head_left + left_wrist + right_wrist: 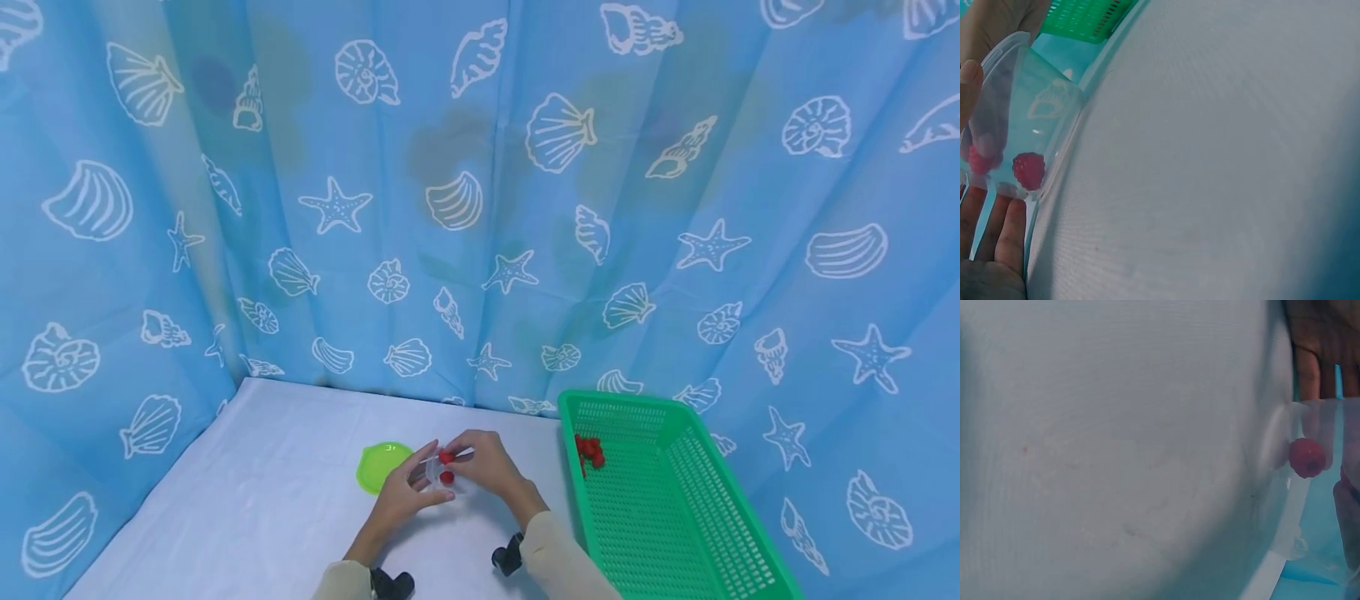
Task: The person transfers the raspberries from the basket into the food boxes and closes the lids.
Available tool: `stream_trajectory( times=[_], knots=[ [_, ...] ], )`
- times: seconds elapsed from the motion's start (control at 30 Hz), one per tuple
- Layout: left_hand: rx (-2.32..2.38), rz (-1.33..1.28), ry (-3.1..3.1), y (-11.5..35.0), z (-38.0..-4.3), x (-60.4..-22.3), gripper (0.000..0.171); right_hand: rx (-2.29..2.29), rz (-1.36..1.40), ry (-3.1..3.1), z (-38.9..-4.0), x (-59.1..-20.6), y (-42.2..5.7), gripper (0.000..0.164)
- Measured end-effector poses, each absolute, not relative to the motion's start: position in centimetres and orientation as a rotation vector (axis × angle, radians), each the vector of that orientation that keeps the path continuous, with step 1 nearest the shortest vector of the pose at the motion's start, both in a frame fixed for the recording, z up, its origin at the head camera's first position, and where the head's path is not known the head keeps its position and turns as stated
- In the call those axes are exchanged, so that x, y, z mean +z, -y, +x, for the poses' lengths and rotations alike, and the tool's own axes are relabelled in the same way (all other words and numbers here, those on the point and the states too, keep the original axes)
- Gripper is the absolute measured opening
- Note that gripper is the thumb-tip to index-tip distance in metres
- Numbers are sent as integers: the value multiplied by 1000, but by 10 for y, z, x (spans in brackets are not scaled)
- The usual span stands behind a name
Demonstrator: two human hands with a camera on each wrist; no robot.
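Observation:
My left hand (pixel 401 498) holds a clear plastic container (pixel 1047 128), tilted, with its fingers along the bottom and the thumb at the side. One raspberry (pixel 1029 170) lies loose in the container, near its wall. With thumb and fingertips my right hand (pixel 489 463) reaches inside and pinches a second raspberry (pixel 447 457). In the left wrist view that pinched berry shows through the clear plastic beside the loose one. The right wrist view shows the container from its other side, with the left fingers behind it.
To the right stands a long green perforated basket (pixel 675 500) with several red raspberries (pixel 590 451) in its far left corner. A small lime-green dish (pixel 378 467) lies behind the left hand on the white cloth (pixel 262 500). A blue shell-patterned curtain (pixel 480 208) hangs behind.

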State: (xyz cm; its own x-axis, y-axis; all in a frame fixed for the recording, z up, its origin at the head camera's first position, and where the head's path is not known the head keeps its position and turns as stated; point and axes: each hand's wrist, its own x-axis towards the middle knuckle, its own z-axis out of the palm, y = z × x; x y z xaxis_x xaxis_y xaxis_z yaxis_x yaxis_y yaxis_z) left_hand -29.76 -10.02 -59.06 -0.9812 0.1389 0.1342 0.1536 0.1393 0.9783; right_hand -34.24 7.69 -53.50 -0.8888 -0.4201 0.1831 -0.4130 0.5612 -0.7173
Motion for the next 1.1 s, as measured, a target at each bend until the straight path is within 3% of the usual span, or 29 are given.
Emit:
stream_trajectory(
  times=[0.47, 0.83, 1.1],
  knots=[
    [-2033, -372, 2359, 101, -280, -555, 80, -1105, -820, -2823, -339, -531, -75, 20],
    [-2057, -348, 2321, 101, -296, -588, 84, -1102, -882, -2819, -340, -535, -77, 22],
    [-2026, -322, 2340, 101, -295, -590, 86, -1243, -882, -2829, -341, -528, -81, 18]
  ],
)
